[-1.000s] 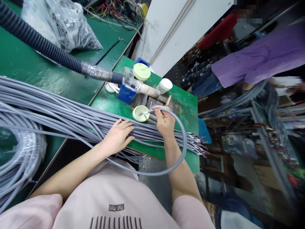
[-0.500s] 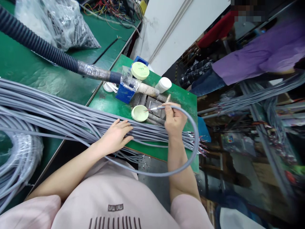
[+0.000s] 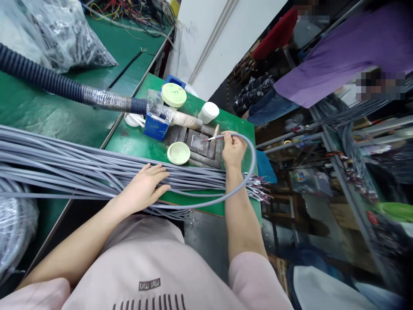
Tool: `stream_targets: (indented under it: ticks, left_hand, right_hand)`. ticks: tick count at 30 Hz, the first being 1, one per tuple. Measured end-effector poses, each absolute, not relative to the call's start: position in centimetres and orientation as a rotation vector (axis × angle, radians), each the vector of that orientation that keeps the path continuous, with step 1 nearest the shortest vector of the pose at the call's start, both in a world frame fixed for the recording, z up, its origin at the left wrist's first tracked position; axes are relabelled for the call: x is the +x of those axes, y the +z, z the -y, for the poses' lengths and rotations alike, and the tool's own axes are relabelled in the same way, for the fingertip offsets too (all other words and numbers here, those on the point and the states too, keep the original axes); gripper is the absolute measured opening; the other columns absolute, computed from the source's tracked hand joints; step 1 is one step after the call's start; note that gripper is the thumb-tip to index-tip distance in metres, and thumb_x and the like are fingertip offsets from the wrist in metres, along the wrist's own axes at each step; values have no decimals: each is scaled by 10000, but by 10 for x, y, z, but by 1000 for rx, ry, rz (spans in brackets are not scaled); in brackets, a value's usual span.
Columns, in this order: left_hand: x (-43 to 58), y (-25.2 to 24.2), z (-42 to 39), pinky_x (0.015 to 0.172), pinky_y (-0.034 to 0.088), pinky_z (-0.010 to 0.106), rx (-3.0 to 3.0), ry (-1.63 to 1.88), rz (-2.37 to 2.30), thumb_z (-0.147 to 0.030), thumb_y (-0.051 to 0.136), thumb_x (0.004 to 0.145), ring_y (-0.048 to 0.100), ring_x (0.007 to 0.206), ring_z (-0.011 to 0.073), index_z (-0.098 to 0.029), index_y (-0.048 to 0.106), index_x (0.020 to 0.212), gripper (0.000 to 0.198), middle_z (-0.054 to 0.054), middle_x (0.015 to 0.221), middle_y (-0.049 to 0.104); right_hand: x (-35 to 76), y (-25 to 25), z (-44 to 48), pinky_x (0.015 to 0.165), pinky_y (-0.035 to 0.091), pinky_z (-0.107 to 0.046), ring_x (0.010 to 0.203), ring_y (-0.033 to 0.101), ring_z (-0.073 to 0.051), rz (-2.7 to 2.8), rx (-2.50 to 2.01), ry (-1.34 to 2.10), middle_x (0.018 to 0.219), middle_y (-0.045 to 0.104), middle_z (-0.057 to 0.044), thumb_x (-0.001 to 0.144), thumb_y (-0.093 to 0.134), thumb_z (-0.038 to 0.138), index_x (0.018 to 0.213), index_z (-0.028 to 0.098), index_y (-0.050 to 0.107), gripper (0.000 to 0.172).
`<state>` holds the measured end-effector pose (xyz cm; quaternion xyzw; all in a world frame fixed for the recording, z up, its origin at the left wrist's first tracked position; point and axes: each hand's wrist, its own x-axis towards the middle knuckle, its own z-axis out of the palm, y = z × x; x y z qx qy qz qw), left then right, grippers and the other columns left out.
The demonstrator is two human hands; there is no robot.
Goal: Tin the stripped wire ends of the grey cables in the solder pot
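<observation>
My right hand (image 3: 234, 148) pinches a grey cable (image 3: 253, 161) near its end; the cable loops down and back to the left. Its stripped wire tips (image 3: 206, 141) are over the shiny plate of a dark metal device (image 3: 201, 146). Fingers spread, my left hand (image 3: 146, 186) lies on a thick bundle of grey cables (image 3: 93, 165) across the table. Between the bundle and the device stands a small pale green open cup (image 3: 178, 153). The bundle's frayed wire ends (image 3: 258, 187) lie right of my right wrist.
A ribbed hose (image 3: 48, 79) reaches over the device beside a blue box (image 3: 156, 125). Behind are a green-lidded jar (image 3: 174, 94) and a white jar (image 3: 209, 112). A plastic bag (image 3: 74, 38) lies upper left. A person in purple (image 3: 335, 56) is at upper right.
My right hand has moved the cable's wire tips from over the pale green cup to over the device's plate. The camera view has shifted, and the cable loop hangs smaller.
</observation>
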<state>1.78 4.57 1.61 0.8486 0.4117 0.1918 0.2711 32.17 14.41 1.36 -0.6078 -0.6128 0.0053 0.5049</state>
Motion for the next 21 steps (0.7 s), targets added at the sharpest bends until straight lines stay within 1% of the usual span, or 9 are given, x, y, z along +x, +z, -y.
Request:
stream_targets:
  ticks: [5, 14, 19, 21]
  left_hand:
    - [18, 18, -47, 1117, 293, 540, 2266, 505, -1109, -359, 503, 906, 460, 1304, 291, -133, 600, 1208, 389, 133, 1291, 600]
    - [17, 15, -48, 1115, 303, 521, 2287, 482, -1115, -376, 517, 901, 460, 1305, 282, -126, 587, 1217, 410, 136, 1296, 596]
    - [16, 13, -48, 1121, 297, 514, 2249, 538, -1121, -385, 524, 893, 465, 1301, 275, -151, 604, 1197, 393, 122, 1282, 610]
    - [17, 15, -48, 1128, 278, 522, 2187, 590, -1124, -392, 532, 885, 492, 1277, 276, -165, 618, 1184, 385, 111, 1266, 623]
  right_hand:
    - [322, 5, -150, 773, 492, -342, 784, 640, -205, 1467, -1511, 50, 785, 706, -57, 878, 476, 430, 773, 170, 682, 348]
    - [324, -8, -161, 772, 495, -369, 772, 650, -224, 1451, -1567, 140, 762, 705, -66, 863, 489, 434, 776, 157, 676, 346]
    - [320, 11, -136, 782, 503, -352, 792, 647, -206, 1429, -1461, 104, 781, 700, -50, 891, 482, 426, 773, 172, 672, 338]
    - [310, 25, -110, 808, 506, -360, 831, 650, -204, 1437, -1371, 102, 828, 695, -48, 918, 459, 411, 820, 184, 669, 325]
